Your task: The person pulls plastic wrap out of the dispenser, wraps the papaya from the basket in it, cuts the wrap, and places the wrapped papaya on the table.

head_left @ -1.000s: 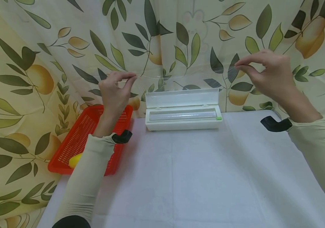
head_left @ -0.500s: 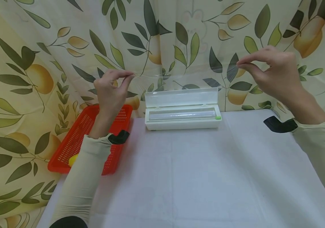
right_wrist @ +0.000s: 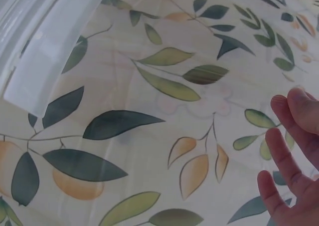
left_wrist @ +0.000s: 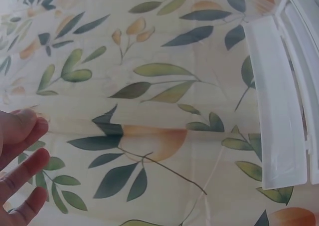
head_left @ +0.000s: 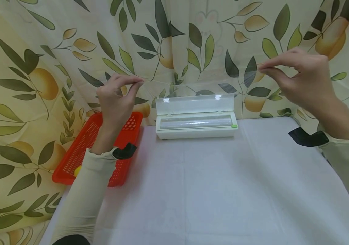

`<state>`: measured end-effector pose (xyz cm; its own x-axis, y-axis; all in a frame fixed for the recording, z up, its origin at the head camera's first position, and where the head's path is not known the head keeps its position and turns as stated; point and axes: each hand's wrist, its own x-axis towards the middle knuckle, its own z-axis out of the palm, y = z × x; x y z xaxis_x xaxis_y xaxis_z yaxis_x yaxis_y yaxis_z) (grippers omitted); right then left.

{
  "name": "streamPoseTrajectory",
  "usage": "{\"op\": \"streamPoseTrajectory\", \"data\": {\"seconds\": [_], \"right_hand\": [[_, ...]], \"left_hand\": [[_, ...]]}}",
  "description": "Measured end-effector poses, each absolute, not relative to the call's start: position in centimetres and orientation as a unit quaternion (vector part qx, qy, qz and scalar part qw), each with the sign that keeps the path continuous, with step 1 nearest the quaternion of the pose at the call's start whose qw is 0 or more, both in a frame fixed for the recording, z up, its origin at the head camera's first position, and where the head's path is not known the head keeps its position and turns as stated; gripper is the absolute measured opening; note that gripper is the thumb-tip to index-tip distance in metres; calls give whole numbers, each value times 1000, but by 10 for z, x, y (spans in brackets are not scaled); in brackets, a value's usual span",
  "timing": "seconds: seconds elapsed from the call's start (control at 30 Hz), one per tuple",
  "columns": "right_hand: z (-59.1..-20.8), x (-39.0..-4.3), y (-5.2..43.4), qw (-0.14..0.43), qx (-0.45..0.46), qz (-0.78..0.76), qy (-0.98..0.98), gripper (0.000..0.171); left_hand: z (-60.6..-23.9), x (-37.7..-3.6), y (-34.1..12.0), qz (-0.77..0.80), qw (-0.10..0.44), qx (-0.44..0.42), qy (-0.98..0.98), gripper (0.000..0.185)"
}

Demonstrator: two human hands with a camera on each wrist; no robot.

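Note:
A sheet of clear cling film (head_left: 199, 85) is stretched between both hands, raised above the far side of the table. Its transparency makes its edges faint in the head view. My left hand (head_left: 116, 97) pinches one side between thumb and index finger. On the opposite side, the thumb and index finger of my right hand (head_left: 306, 80) pinch it too. Below and between the hands stands a white cling film box (head_left: 196, 133), its lid (head_left: 193, 104) raised and a roll of film inside. In the right wrist view, the right hand's (right_wrist: 294, 178) other fingers are spread loosely.
A red plastic basket (head_left: 120, 174) with something yellow (head_left: 77, 170) in it stands on the left, partly behind the left forearm. A white cloth (head_left: 193, 190) covers the table. A leaf-and-fruit patterned curtain (head_left: 79, 20) hangs directly behind the box.
My hands have drawn slightly farther apart, the left toward the left and the right toward the right, both keeping their pinch on the film. The box and basket have stayed put.

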<state>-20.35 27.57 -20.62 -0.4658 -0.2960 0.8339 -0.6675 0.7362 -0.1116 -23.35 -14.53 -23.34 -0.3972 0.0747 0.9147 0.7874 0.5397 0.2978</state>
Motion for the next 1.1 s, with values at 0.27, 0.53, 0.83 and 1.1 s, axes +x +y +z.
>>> {"op": "streamPoseTrajectory", "data": {"seconds": [0.27,0.53,0.83,1.1], "right_hand": [[-203,-192,276,426,299,209,-828,23],[-198,-181,277,434,307,199,-824,22],[-200,-164,278,429,333,183,-819,14],[-205,-145,276,426,332,223,-811,68]], "left_hand": [[-229,-222,-145,-430,456,-275,-729,12],[-224,-213,-144,-430,460,-278,-725,11],[-227,-204,-147,-414,487,-300,-708,7],[-231,-187,-148,-398,490,-297,-716,10]]}}
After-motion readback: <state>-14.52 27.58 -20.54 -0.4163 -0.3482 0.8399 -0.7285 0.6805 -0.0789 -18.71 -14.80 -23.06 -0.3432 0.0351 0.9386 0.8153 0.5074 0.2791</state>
